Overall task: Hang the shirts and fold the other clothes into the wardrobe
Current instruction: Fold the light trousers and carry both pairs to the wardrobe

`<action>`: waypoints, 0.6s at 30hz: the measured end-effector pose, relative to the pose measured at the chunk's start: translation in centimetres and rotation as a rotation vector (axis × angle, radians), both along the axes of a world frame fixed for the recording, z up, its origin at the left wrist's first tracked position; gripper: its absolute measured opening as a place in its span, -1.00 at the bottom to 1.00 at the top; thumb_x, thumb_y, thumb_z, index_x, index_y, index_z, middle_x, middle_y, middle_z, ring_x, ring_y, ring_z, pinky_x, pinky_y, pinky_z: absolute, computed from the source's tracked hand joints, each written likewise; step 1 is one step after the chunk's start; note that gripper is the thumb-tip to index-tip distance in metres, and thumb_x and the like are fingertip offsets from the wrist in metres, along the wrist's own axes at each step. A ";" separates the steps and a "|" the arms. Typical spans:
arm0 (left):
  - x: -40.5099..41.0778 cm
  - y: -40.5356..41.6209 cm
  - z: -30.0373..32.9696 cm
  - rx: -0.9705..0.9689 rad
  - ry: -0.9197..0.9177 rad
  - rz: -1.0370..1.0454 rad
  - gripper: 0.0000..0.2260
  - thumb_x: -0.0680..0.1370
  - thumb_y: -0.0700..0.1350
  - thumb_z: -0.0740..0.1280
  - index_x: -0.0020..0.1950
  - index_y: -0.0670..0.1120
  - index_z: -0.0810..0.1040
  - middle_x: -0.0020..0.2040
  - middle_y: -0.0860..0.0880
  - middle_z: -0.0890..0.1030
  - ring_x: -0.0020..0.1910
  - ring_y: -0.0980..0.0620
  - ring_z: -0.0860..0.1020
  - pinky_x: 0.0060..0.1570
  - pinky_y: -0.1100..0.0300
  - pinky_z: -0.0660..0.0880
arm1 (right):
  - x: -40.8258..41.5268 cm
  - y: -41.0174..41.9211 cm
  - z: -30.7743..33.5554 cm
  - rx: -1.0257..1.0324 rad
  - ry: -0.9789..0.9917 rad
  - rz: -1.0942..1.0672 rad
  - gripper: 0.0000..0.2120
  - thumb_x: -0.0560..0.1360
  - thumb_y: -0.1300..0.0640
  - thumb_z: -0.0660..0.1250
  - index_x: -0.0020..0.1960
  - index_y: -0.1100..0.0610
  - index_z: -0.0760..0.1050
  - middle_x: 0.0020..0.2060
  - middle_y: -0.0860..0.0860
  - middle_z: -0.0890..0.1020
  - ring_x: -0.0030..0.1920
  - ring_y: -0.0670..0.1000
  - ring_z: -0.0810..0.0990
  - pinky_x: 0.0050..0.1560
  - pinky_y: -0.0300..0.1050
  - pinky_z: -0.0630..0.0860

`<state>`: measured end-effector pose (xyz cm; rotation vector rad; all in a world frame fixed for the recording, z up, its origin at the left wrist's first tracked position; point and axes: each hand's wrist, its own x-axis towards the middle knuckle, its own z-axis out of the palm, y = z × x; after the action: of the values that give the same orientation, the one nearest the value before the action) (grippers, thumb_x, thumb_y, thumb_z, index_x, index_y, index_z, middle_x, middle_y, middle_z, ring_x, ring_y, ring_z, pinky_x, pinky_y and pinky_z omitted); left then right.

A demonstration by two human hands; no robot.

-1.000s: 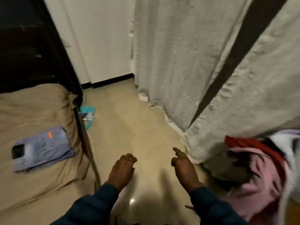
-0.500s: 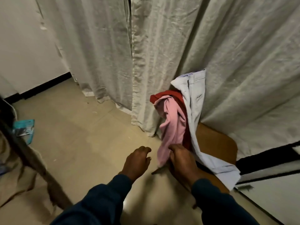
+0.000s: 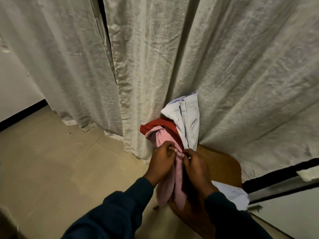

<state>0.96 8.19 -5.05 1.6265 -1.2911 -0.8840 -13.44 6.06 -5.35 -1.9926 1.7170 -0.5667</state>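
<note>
A pile of clothes hangs over a brown wooden chair (image 3: 222,163) against the curtain. A pink garment (image 3: 177,185) droops down the front of the pile, a dark red one (image 3: 160,125) lies behind it, and pale blue-white trousers (image 3: 188,118) stand up at the back. My left hand (image 3: 162,161) grips the pink garment on its left side with curled fingers. My right hand (image 3: 196,166) pinches the same garment on its right side. Both forearms wear dark blue sleeves.
A crumpled off-white curtain (image 3: 146,57) fills the background, with a dark slit (image 3: 103,19) near the top left. Beige tiled floor (image 3: 51,161) spreads to the left. A white wall with a black skirting (image 3: 22,112) is at far left. A black-framed white surface (image 3: 284,195) sits at right.
My view turned right from the bed to the chair. Both hands moved forward from hanging empty and took hold of the pink garment.
</note>
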 end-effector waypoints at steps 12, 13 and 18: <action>0.8 -14.1 1.4 0.198 0.617 0.188 -0.80 0.58 -0.06 0.39 -0.02 -0.21 0.55 -0.28 -0.14 0.62 -0.43 0.00 0.59 -0.39 0.20 0.54 | 4.0 -11.0 1.0 -0.072 -0.058 -0.271 -0.63 0.59 0.12 0.31 0.37 0.17 0.45 0.24 0.17 0.54 0.21 0.18 0.54 0.18 0.01 0.49; 0.8 -14.5 1.5 0.197 0.616 0.193 -0.83 0.58 -0.07 0.40 -0.02 -0.17 0.56 -0.28 -0.12 0.62 -0.45 0.02 0.58 -0.39 0.20 0.54 | 4.2 -11.7 0.8 -0.070 -0.050 -0.278 -0.58 0.59 0.12 0.31 0.42 0.19 0.40 0.28 0.19 0.50 0.26 0.19 0.50 0.23 0.03 0.46; 0.8 -15.7 1.0 0.114 0.498 0.135 -0.89 0.54 -0.18 0.43 -0.16 -0.04 0.56 -0.33 -0.01 0.61 -0.39 0.02 0.57 -0.29 0.13 0.51 | 4.0 -14.6 -0.2 -0.074 -0.064 -0.259 -0.68 0.59 0.22 0.27 0.33 0.23 0.49 0.13 0.23 0.59 0.17 0.25 0.53 0.15 0.04 0.47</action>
<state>1.78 -7.54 -4.00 1.4345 -0.7893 -1.2014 -9.39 -8.55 -5.50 -1.7900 1.9541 -0.7823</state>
